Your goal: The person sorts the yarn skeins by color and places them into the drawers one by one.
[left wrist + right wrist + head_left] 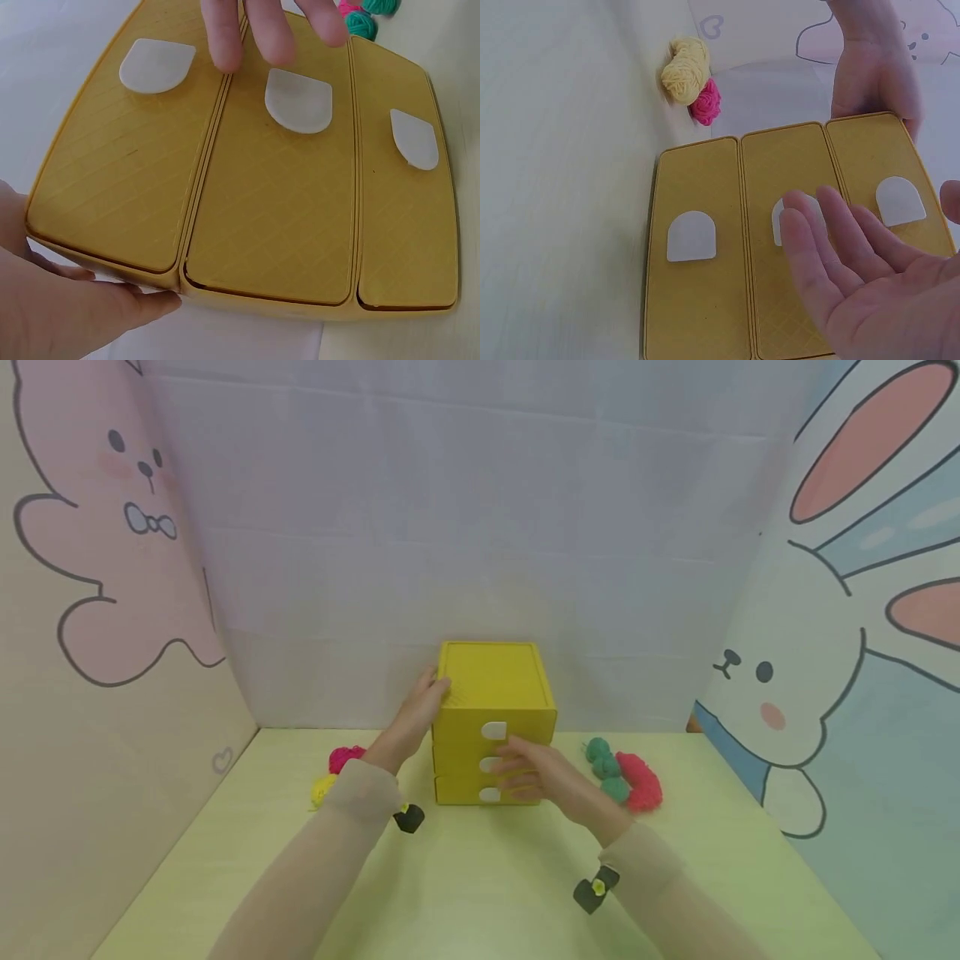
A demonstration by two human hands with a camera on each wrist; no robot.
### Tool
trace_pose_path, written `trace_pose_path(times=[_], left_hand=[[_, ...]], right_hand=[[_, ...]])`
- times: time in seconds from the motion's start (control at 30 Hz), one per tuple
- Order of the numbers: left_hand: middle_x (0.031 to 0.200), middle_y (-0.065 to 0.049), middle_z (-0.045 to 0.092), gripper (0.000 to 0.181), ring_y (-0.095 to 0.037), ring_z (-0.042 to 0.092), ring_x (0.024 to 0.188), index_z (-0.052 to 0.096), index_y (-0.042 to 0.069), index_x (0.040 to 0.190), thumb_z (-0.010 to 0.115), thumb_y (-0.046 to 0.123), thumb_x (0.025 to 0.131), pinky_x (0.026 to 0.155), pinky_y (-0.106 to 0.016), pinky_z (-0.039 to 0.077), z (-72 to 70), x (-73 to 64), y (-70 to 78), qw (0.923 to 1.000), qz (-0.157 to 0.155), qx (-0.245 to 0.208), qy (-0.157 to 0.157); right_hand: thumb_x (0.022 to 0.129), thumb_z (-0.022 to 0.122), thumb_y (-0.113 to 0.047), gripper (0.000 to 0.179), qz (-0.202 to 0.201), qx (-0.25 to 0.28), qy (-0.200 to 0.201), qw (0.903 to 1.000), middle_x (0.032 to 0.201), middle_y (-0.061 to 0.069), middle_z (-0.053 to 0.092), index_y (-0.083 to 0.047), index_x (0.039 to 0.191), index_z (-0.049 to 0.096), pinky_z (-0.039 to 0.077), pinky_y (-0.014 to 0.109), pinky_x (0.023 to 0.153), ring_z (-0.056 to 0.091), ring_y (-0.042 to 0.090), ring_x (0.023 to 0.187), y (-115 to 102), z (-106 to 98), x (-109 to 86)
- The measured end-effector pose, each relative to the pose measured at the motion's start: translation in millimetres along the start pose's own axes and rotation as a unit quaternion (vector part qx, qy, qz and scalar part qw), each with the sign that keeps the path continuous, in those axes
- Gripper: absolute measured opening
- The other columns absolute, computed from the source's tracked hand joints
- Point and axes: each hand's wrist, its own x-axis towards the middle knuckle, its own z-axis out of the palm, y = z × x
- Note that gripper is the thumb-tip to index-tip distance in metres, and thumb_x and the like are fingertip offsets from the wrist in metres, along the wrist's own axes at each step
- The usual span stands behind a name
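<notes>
Head view: yellow drawer box upright on bench, nr back wall. Drawers x3, stacked, ea. w/ white tab; pushed in, by the look of it. L hand: against box's L side nr top edge, fingers laid along it; grip wide. R hand: in front of drawers, fingers loosely extended nr mid tab; grip wide; contact w/ tab: can't tell. L of box: pink yarn next to yellow yarn. R of box: green yarn beside red yarn.
</notes>
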Motion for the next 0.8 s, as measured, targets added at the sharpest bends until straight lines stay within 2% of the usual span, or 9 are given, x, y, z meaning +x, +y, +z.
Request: trace_pose_path(times=[0.27,0.5,0.67,0.8], left_hand=[[0.179,-0.008,0.005,0.067,-0.032,0.011,0.164,0.004,0.02,0.173,0.035,0.032,0.115,0.13,-0.058,0.018,-3.0,5.6,5.7,0.9985,-0.018,-0.041,-0.029],[0.18,-0.007,-0.002,0.067,-0.032,0.004,0.164,-0.004,0.021,0.172,0.032,0.03,0.116,0.131,-0.058,0.015,-3.3,7.6,8.6,0.9977,-0.028,-0.04,-0.047],[0.18,-0.005,-0.002,0.066,-0.031,0.003,0.165,-0.004,0.022,0.172,0.031,0.03,0.117,0.131,-0.058,0.014,-3.0,10.8,7.9,0.9976,-0.019,-0.041,-0.053],[0.18,-0.004,-0.001,0.065,-0.03,0.004,0.164,-0.004,0.024,0.172,0.029,0.03,0.117,0.13,-0.057,0.016,-2.9,12.7,5.7,0.9975,-0.011,-0.04,-0.057]], right_hand=[[0.111,0.044,-0.054,0.066,0.014,0.036,0.0,0.9992,0.145,0.021,0.064,-0.003,0.15,0.057,0.045,0.058,0.116,0.062,0.045,0.131,-2.5,3.9,12.3],[0.111,0.041,-0.059,0.071,0.03,0.055,0.005,0.998,0.145,0.019,0.064,-0.001,0.149,0.057,0.055,0.046,0.106,0.066,0.04,0.126,-6.4,7.6,20.1],[0.109,0.041,-0.064,0.075,0.053,0.081,0.014,0.9952,0.143,0.017,0.066,-0.002,0.147,0.06,0.056,0.043,0.104,0.067,0.038,0.126,-8.4,9.1,25.0],[0.108,0.042,-0.064,0.075,0.053,0.097,0.026,0.9936,0.143,0.017,0.067,-0.002,0.146,0.06,0.055,0.045,0.107,0.066,0.038,0.128,-7.6,10.7,28.1]])
